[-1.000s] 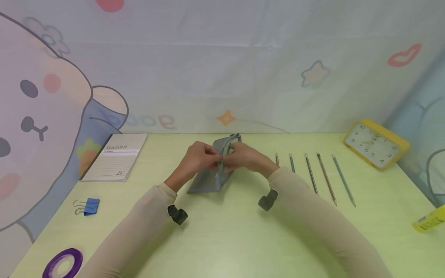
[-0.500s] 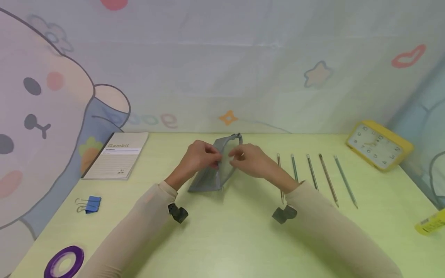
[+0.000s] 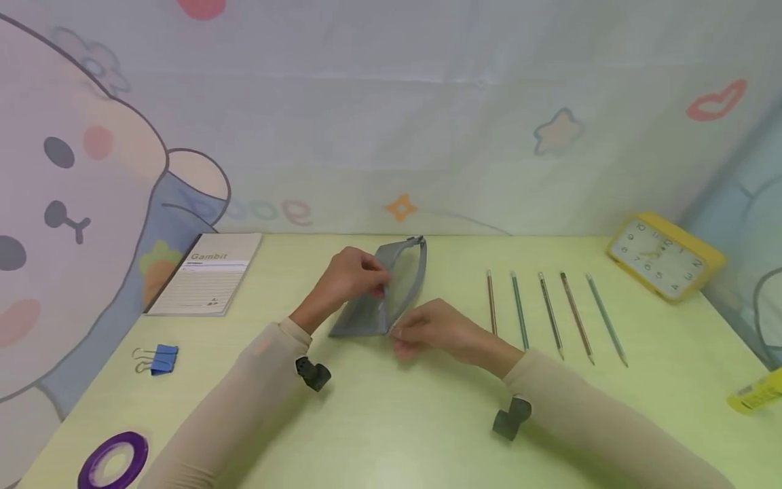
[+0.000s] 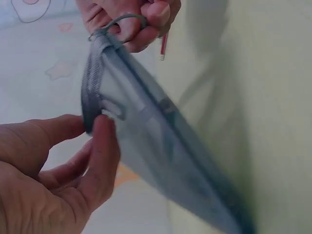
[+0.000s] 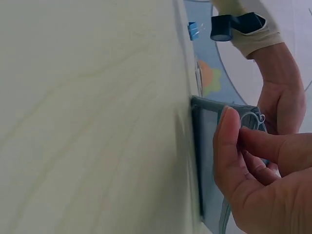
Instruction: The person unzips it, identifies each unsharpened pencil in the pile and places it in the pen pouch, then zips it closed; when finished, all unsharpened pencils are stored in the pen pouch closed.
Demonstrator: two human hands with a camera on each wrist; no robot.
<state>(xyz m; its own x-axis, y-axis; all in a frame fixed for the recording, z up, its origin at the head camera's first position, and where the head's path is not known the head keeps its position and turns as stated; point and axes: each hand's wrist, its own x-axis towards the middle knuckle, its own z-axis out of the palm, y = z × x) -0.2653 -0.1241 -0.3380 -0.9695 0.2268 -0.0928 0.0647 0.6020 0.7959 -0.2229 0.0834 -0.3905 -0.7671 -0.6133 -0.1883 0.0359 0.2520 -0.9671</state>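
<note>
A grey mesh zipper pouch (image 3: 364, 318) stands on the table, its zipped mouth parted along the top. My left hand (image 3: 349, 275) pinches the zipper edge midway along the mouth; in the left wrist view thumb and finger meet on the zipper tape (image 4: 92, 87). At the near corner, my right hand (image 3: 442, 329) pinches a thin cord loop (image 5: 250, 115), which shows between thumb and forefinger in the right wrist view. The loop hangs from the corner at the zipper's end; the slider itself is hidden by the fingers.
Several pencils (image 3: 577, 316) lie in a row right of the pouch. A yellow alarm clock (image 3: 666, 257) stands behind them, and a yellow tube (image 3: 757, 392) lies at the right edge. Leftward are a notebook (image 3: 208, 275), a blue binder clip (image 3: 163, 360) and a purple tape roll (image 3: 91, 468).
My right hand has let go of the middle of the mouth and come down towards me to the pouch's near corner. The mouth gapes wider. My left hand keeps its pinch.
</note>
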